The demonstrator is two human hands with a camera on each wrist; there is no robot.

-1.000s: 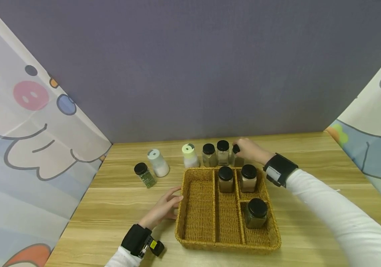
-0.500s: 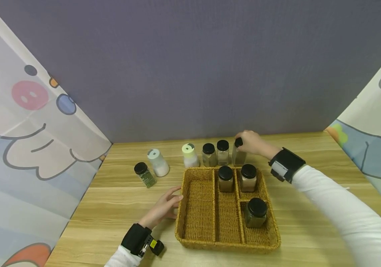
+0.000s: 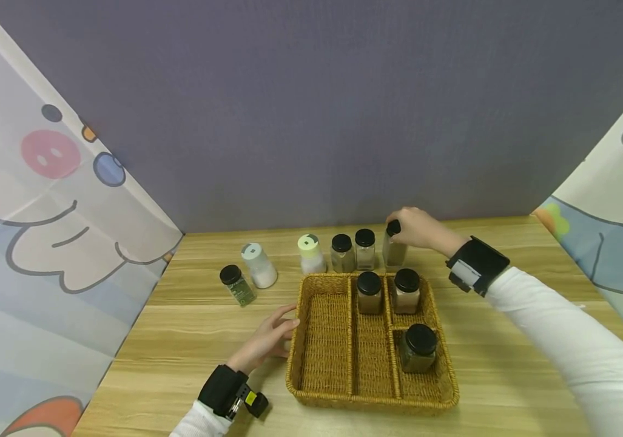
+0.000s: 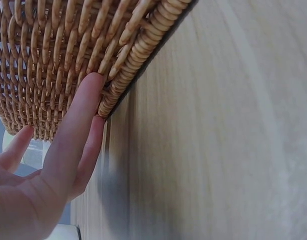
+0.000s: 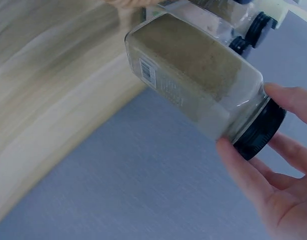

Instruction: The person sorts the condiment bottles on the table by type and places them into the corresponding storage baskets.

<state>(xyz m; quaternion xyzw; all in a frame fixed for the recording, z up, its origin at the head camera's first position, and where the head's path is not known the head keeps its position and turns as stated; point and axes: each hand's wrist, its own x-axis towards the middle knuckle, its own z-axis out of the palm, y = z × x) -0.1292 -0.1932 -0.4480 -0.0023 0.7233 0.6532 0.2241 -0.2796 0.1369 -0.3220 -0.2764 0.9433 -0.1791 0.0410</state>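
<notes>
At the back of the table, my right hand (image 3: pixel 418 228) grips the black lid of a spice jar (image 3: pixel 394 252) from above. In the right wrist view this clear jar (image 5: pixel 191 65) holds grey-brown powder, and thumb and fingers pinch its lid (image 5: pixel 260 131). My left hand (image 3: pixel 267 345) rests its extended fingers on the left outer side of a divided wicker basket (image 3: pixel 377 401). The left wrist view has those fingertips (image 4: pixel 91 85) touching the woven wall (image 4: pixel 43 65) near its lower edge.
Three black-lidded jars stand in the basket: one jar (image 3: pixel 369 297) in the middle section, two on the right. Behind it are two jars (image 3: pixel 343 255) and a yellow-topped bottle (image 3: pixel 312 255). Further left stand a white bottle (image 3: pixel 259 267) and a green-filled jar (image 3: pixel 239 287). A grey partition (image 3: pixel 311 121) rises behind.
My right hand has lifted the spice jar a little off the table and shifted slightly right and back with it. The left hand and the basket have stayed in place.
</notes>
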